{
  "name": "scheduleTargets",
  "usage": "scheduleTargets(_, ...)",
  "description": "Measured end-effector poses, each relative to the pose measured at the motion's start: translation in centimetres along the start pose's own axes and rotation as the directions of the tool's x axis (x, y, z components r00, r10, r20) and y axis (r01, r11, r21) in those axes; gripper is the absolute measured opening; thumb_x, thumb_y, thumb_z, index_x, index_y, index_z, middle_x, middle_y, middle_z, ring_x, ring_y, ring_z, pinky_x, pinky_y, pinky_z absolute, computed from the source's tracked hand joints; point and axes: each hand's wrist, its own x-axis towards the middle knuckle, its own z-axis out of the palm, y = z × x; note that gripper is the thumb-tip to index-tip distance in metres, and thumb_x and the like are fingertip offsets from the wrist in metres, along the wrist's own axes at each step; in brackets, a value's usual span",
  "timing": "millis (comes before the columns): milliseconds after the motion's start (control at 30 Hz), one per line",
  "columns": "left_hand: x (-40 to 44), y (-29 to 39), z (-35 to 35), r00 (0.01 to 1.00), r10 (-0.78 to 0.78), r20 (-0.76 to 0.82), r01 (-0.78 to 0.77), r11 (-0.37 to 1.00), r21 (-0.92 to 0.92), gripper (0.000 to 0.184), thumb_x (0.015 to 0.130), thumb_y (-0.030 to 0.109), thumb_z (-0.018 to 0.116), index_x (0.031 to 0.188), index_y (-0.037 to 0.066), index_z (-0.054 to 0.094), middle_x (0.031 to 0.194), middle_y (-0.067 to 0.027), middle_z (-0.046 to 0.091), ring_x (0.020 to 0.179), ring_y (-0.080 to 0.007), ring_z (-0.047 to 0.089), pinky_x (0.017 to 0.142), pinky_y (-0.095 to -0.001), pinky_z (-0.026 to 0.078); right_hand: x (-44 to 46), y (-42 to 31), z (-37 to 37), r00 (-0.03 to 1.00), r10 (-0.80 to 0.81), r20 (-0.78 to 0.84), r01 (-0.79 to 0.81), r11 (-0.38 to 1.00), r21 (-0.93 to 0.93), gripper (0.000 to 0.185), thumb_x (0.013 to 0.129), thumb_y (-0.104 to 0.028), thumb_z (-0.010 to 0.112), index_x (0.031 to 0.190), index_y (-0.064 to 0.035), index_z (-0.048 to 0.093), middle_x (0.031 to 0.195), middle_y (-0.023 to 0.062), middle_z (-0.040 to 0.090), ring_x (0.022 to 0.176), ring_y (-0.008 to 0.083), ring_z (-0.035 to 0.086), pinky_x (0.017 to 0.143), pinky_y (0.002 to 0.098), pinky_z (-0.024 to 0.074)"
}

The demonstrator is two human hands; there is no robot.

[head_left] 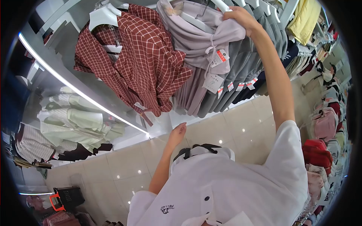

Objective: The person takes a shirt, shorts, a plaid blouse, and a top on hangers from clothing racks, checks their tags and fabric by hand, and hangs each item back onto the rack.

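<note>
My right hand (243, 20) is raised to the rail, its fingers closed at the shoulder of a lilac tie-waist top (200, 39) beside a white hanger (220, 5). The top hangs with its ties loose and has white paper price tags (213, 82) with some red print. My left hand (178, 135) is low, below the hanging clothes, fingers loosely curled with nothing visible in them. Left of the top hangs a red checked shirt (137, 56) on a white hanger (104, 17). Grey garments (230, 84) with tags hang close together on the right.
A bright light strip (81, 88) edges the shelf at left. Pale green tops (71, 122) hang lower down. A black basket with an orange handle (69, 197) stands on the tiled floor (124, 171). More clothes (324, 124) line the right, with a person (327, 74) farther off.
</note>
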Motion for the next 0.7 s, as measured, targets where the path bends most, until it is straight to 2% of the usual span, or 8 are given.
scheduleTargets(100,0.8,1.6,-0.5,1.000,0.002,0.022,-0.002,1.000,0.006,0.035,0.101,0.026,0.055,0.128,0.004,0.060,0.112,-0.0174,0.070,0.102,-0.0259,0.069,0.090,-0.0346,0.052,0.0,-0.6,-0.6,0.998,-0.009,0.061,0.006,0.999,0.048,0.037,0.077,-0.016,0.068,0.111,0.0000,0.065,0.089,0.0071,0.063,0.074,0.0132,0.062,0.067,0.0268,0.0505)
scheduleTargets(267,1.6,0.6,-0.1,0.997,0.069,0.014,-0.070,0.997,0.019,0.036,0.101,0.025,0.055,0.128,0.002,0.059,0.114,-0.0165,0.070,0.104,-0.0239,0.068,0.090,-0.0337,0.051,-0.9,-2.8,-0.8,0.999,0.051,-0.015,-0.050,0.997,0.055,0.039,0.074,-0.011,0.071,0.110,0.0024,0.065,0.085,0.0093,0.066,0.070,0.0167,0.066,0.058,0.0313,0.0548)
scheduleTargets(300,2.5,-0.9,0.9,0.994,0.108,-0.006,-0.108,0.993,0.050,0.037,0.101,0.025,0.056,0.129,0.002,0.059,0.115,-0.0162,0.070,0.105,-0.0234,0.068,0.090,-0.0332,0.051,-1.1,-2.8,-0.5,0.993,-0.055,-0.103,0.055,0.998,0.002,0.041,0.073,-0.012,0.073,0.110,0.0013,0.066,0.087,0.0087,0.066,0.071,0.0160,0.064,0.061,0.0298,0.0525)
scheduleTargets(333,2.8,-0.3,1.3,0.993,0.114,-0.017,-0.114,0.993,0.009,0.034,0.100,0.025,0.056,0.127,0.003,0.060,0.112,-0.0183,0.069,0.102,-0.0272,0.069,0.089,-0.0349,0.052,-0.2,-2.0,-1.2,0.990,-0.117,-0.084,0.108,0.988,-0.112,0.043,0.072,-0.012,0.073,0.113,0.0007,0.067,0.088,0.0074,0.065,0.074,0.0151,0.061,0.065,0.0277,0.0494)
scheduleTargets(433,1.7,1.9,0.6,0.995,0.097,0.016,-0.096,0.995,-0.038,0.032,0.100,0.025,0.056,0.125,0.005,0.062,0.109,-0.0204,0.069,0.099,-0.0313,0.069,0.087,-0.0371,0.053,-0.8,-2.0,-1.3,0.998,-0.044,-0.041,0.046,0.998,0.036,0.043,0.075,-0.010,0.067,0.116,0.0001,0.067,0.088,0.0069,0.063,0.074,0.0127,0.059,0.065,0.0269,0.0465)
scheduleTargets(500,1.6,2.9,0.0,0.996,0.087,0.030,-0.087,0.996,-0.020,0.032,0.100,0.025,0.056,0.124,0.005,0.063,0.109,-0.0182,0.070,0.099,-0.0284,0.069,0.087,-0.0360,0.053,-1.8,-2.3,-1.5,0.999,-0.025,-0.043,0.024,1.000,-0.019,0.043,0.075,-0.009,0.066,0.117,0.0001,0.066,0.087,0.0068,0.063,0.073,0.0121,0.059,0.065,0.0263,0.0468)
scheduleTargets(600,1.3,3.9,-0.6,0.998,0.057,0.020,-0.057,0.998,0.012,0.030,0.101,0.024,0.055,0.123,0.006,0.065,0.110,-0.0135,0.072,0.100,-0.0227,0.069,0.088,-0.0333,0.052,-3.7,-2.5,-2.2,1.000,-0.014,0.003,0.014,1.000,-0.023,0.049,0.071,-0.014,0.070,0.118,0.0013,0.066,0.100,0.0106,0.064,0.094,0.0176,0.058,0.085,0.0270,0.0435)
scheduleTargets(700,1.7,5.4,-1.9,0.997,0.079,0.012,-0.079,0.997,-0.021,0.031,0.101,0.025,0.054,0.122,0.005,0.065,0.110,-0.0139,0.072,0.099,-0.0259,0.069,0.087,-0.0348,0.052,-5.7,-2.4,-3.2,0.999,-0.036,-0.011,0.036,0.998,-0.042,0.050,0.070,-0.014,0.070,0.118,-0.0011,0.067,0.102,0.0103,0.064,0.096,0.0185,0.058,0.089,0.0262,0.0414)
